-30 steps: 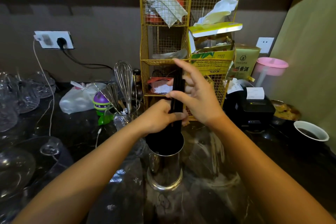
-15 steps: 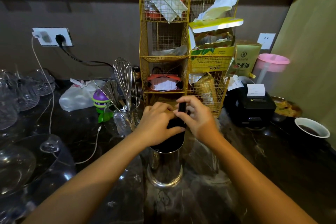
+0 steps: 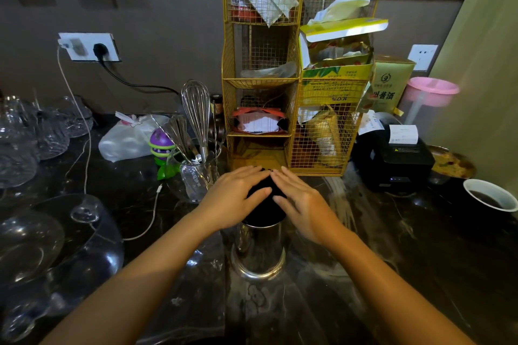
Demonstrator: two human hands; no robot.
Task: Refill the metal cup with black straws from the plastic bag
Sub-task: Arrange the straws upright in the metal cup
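Observation:
A shiny metal cup (image 3: pixel 259 249) stands upright on the dark counter, straight in front of me. A thick bundle of black straws (image 3: pixel 265 204) fills it and sticks out above the rim. My left hand (image 3: pixel 234 200) lies flat, fingers extended, over the left side of the straw tops. My right hand (image 3: pixel 301 203) lies flat on the right side, its fingertips almost meeting the left ones. Neither hand grips a straw. A clear plastic bag (image 3: pixel 340 204) lies flat on the counter just right of the cup.
A yellow wire rack (image 3: pixel 291 84) stands right behind the cup. A glass of whisks and spoons (image 3: pixel 196 173) sits to the left, with glassware (image 3: pixel 36 244) further left. A black receipt printer (image 3: pixel 392 159) and a paper cup of dark liquid (image 3: pixel 489 197) are at the right.
Both hands came down with the straw bundle: a second ago they held it raised above the cup, then pushed it in. They now rest flat and open on the straw tops.

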